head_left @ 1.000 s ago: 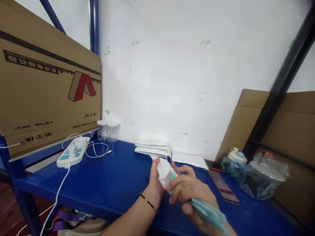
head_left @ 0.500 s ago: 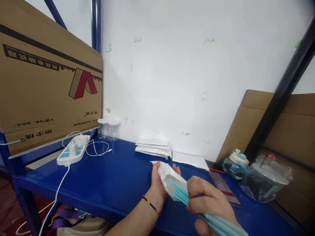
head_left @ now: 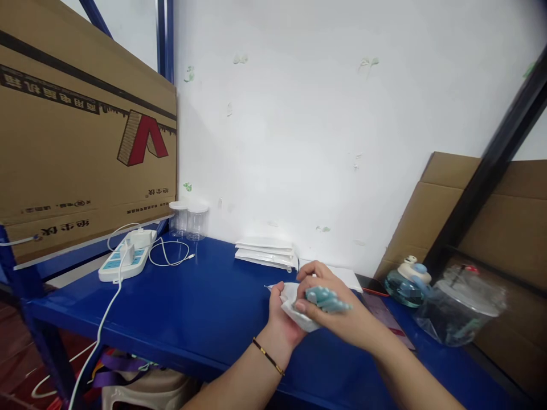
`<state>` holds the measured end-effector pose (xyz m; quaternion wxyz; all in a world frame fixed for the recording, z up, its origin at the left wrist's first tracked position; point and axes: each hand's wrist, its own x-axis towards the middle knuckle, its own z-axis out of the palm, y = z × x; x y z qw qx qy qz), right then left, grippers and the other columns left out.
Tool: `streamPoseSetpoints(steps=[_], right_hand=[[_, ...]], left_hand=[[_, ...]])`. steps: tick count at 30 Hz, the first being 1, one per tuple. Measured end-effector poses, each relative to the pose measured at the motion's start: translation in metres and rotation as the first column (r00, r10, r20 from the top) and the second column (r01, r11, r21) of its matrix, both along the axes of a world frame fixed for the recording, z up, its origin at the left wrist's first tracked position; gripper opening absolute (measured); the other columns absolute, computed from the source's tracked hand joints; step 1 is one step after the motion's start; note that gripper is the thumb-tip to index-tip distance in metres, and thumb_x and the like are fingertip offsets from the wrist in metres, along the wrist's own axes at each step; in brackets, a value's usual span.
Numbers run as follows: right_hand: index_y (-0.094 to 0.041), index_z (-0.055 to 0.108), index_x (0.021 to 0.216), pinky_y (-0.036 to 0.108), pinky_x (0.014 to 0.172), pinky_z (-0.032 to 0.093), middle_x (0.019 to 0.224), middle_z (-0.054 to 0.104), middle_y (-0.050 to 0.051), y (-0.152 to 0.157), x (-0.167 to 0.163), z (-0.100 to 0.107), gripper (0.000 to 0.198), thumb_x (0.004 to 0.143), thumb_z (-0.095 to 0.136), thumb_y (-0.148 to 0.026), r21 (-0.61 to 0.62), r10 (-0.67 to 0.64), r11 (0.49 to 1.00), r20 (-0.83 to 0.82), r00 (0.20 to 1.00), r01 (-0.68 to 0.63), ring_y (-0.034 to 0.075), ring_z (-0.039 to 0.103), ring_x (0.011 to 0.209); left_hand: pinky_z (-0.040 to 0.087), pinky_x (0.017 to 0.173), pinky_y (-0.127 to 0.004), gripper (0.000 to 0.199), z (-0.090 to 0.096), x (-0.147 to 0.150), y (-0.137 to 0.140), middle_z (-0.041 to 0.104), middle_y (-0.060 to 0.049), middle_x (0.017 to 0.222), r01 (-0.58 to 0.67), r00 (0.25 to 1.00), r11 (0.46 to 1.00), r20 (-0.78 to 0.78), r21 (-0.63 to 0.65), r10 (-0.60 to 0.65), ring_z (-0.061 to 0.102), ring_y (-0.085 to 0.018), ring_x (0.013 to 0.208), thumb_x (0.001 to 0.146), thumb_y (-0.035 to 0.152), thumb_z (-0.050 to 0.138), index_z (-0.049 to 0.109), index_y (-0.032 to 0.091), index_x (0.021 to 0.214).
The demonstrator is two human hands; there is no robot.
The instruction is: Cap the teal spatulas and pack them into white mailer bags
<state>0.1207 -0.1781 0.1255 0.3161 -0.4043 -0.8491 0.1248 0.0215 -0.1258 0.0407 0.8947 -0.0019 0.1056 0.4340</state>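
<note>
A small white pouch (head_left: 290,293) lies in my left hand (head_left: 282,322), its fingers and thumb closed round it just above the blue table. My right hand (head_left: 356,322) grips a bundle of slender teal sticks (head_left: 328,299), whose wider ends point back towards me. The front ends of the sticks are hidden at the pouch by my fingers, so how deep they sit inside cannot be made out. Behind my hands lies a flat white packet (head_left: 350,279), partly covered by my right hand. A stack of similar white packets (head_left: 265,253) rests against the wall.
At the left are a white power strip (head_left: 128,259) with cables and two lidded clear jars (head_left: 196,223). A phone (head_left: 387,319), a blue glass ornament (head_left: 405,287) and a plastic-wrapped tub (head_left: 461,313) stand at the right. A large cardboard box (head_left: 85,148) borders the left.
My right hand has moved forward and left with the teal sticks, up against the pouch. The sticks' front ends, visible at the pouch mouth before, are now hidden.
</note>
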Motion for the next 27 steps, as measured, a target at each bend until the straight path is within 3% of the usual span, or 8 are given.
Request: streamPoseSetpoints(steps=[5,9,13,16,20,24,27], right_hand=[[-0.021,0.059,0.091,0.027,0.078,0.044,0.1,0.055,0.002,0.019,0.008,0.021,0.027,0.069,0.073,-0.031,-0.191,0.116,0.974,-0.025,0.993,-0.118,0.017,0.053,0.09],[-0.02,0.059,0.097,0.026,0.07,0.046,0.093,0.059,0.001,0.026,0.01,0.031,0.039,0.063,0.076,-0.026,-0.242,0.074,0.968,0.009,0.997,-0.069,0.016,0.055,0.082],[-0.019,0.061,0.097,0.031,0.075,0.047,0.091,0.063,0.002,0.027,0.013,0.042,0.035,0.065,0.074,-0.024,-0.248,0.049,0.968,0.046,0.998,-0.036,0.017,0.058,0.083],[-0.019,0.06,0.102,0.033,0.081,0.046,0.098,0.063,0.004,0.022,0.02,0.049,0.036,0.069,0.072,-0.028,-0.193,0.1,0.977,0.02,0.995,-0.094,0.018,0.058,0.089],[-0.022,0.06,0.106,0.036,0.088,0.043,0.116,0.056,0.008,0.008,0.019,0.044,0.043,0.067,0.075,-0.034,-0.018,0.19,0.982,0.085,0.978,-0.189,0.022,0.052,0.106],[-0.022,0.065,0.089,0.037,0.087,0.044,0.111,0.057,0.007,-0.002,0.012,0.031,0.009,0.081,0.063,-0.025,0.126,0.11,0.981,0.266,0.958,-0.148,0.021,0.053,0.102],[-0.02,0.062,0.089,0.031,0.08,0.046,0.1,0.061,0.006,-0.004,0.015,0.025,0.008,0.085,0.056,-0.023,0.078,0.087,0.991,0.214,0.973,-0.106,0.018,0.056,0.091]], left_hand=[[0.045,0.071,-0.036,0.032,0.002,0.003,0.01,0.06,-0.011,0.081,-0.014,0.999,0.996,0.05,-0.084,0.018,0.061,-0.026,0.073,0.075,0.035,0.047,0.056,0.009,0.093],[0.047,0.072,-0.037,0.032,0.005,0.003,0.016,0.061,-0.012,0.085,-0.067,0.996,0.993,0.049,-0.094,0.072,0.061,-0.027,0.077,0.076,0.032,0.045,0.055,0.011,0.098],[0.049,0.067,-0.037,0.034,0.011,0.001,0.019,0.06,-0.011,0.086,-0.093,0.992,0.985,0.073,-0.145,0.105,0.061,-0.025,0.075,0.078,0.031,0.042,0.053,0.012,0.102],[0.05,0.063,-0.037,0.036,0.014,-0.002,0.021,0.06,-0.011,0.084,-0.111,0.988,0.974,0.083,-0.199,0.129,0.061,-0.025,0.072,0.078,0.033,0.041,0.054,0.011,0.103],[0.05,0.064,-0.038,0.035,0.014,-0.003,0.021,0.06,-0.011,0.08,-0.144,0.982,0.972,0.097,-0.186,0.164,0.061,-0.025,0.071,0.078,0.032,0.042,0.055,0.01,0.103],[0.049,0.061,-0.035,0.04,0.01,-0.008,0.018,0.062,-0.012,0.077,-0.071,0.995,0.997,0.069,-0.044,0.074,0.062,-0.025,0.069,0.08,0.037,0.042,0.054,0.007,0.103],[0.05,0.065,-0.035,0.041,0.009,-0.018,0.019,0.064,-0.012,0.081,0.005,0.999,0.998,0.036,0.063,-0.008,0.063,-0.025,0.071,0.078,0.03,0.044,0.051,0.005,0.111]])
